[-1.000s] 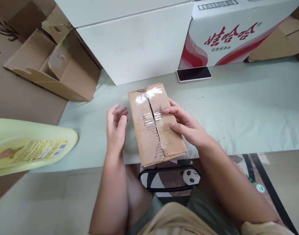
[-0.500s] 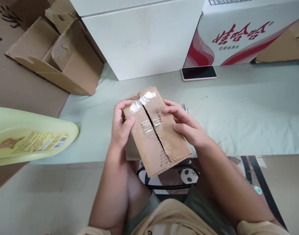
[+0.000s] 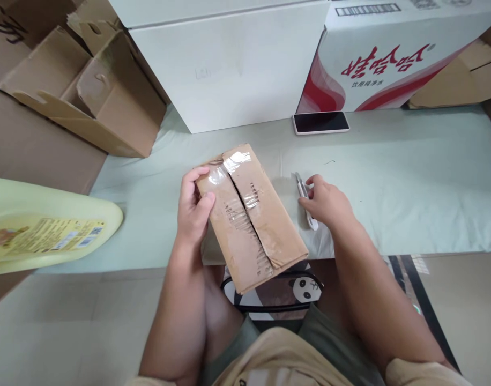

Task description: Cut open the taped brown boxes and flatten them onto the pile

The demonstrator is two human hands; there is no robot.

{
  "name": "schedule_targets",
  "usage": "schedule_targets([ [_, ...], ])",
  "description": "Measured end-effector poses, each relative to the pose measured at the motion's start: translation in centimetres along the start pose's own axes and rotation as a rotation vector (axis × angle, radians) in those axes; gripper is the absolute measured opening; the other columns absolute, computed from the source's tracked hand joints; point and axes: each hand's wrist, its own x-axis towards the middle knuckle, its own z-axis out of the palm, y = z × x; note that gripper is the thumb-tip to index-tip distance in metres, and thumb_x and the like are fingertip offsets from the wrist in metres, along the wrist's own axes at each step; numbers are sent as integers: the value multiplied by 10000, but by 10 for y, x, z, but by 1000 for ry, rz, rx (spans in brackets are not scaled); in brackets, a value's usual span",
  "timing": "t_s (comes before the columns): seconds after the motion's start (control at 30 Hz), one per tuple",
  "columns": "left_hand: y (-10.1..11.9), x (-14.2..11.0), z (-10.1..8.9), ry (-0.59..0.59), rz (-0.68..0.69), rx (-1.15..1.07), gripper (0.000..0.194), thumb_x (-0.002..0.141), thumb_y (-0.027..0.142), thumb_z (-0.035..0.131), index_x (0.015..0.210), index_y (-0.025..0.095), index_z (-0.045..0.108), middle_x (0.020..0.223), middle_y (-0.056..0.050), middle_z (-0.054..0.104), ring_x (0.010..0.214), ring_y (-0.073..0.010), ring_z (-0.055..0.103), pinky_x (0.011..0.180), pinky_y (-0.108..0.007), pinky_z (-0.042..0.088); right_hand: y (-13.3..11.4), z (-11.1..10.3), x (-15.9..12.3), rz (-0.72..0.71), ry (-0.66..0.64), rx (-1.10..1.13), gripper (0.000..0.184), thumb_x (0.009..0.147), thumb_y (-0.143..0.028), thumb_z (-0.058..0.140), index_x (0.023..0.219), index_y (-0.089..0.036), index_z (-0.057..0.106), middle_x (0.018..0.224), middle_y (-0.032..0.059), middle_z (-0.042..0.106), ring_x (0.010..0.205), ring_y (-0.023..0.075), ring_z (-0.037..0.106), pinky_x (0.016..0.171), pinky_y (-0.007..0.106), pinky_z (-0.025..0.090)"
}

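Note:
My left hand [image 3: 194, 208] grips the upper left side of a small brown cardboard box [image 3: 249, 220], thumb on top. Worn clear tape crosses the box, and a dark slit runs down the middle between its flaps. The near end of the box juts past the table edge, tilted over my lap. To the right of it, my right hand [image 3: 326, 201] has its thumb and fingers closed about a white utility knife [image 3: 307, 206] on the cloth. The thumb lies across the knife, and the other fingers curl at its right side.
A pale green cloth [image 3: 390, 187] covers the table. A phone [image 3: 321, 123] lies before a white carton [image 3: 229, 80] and a red-and-white water carton [image 3: 374, 69]. An open cardboard box [image 3: 120, 107] stands at back left, a yellow bottle [image 3: 56, 225] at left.
My right hand has let go of the box and moved right and down onto the utility knife, which the hand mostly hid before. My left hand keeps holding the box.

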Motion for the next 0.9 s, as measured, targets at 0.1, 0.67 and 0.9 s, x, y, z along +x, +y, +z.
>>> schedule_targets([
  [0.1,3,1,9,0,22,-9,514,905,632,680,1282,299,574,1297,-69,620,1088,-247,641,936,-404,558,-4,2,1,-35,-12,404,235,771,-251,636,996,-211,582,936,61,714,773,202,642,694,322,463],
  [0.67,15,-10,37,-26,28,2,512,951,655,595,1320,301,578,1357,-93,627,1219,-284,621,1001,-451,544,-30,-57,-65,-556,27,1061,254,928,-357,576,1172,-308,630,1286,56,684,825,178,706,629,333,598],
  [0.9,14,-16,39,-141,-38,-81,500,947,634,617,1351,351,534,1399,-83,599,1240,-282,619,997,-445,566,-31,-48,-63,-704,78,948,518,989,-500,482,1506,-470,461,1568,6,542,1266,289,675,856,471,639],
])
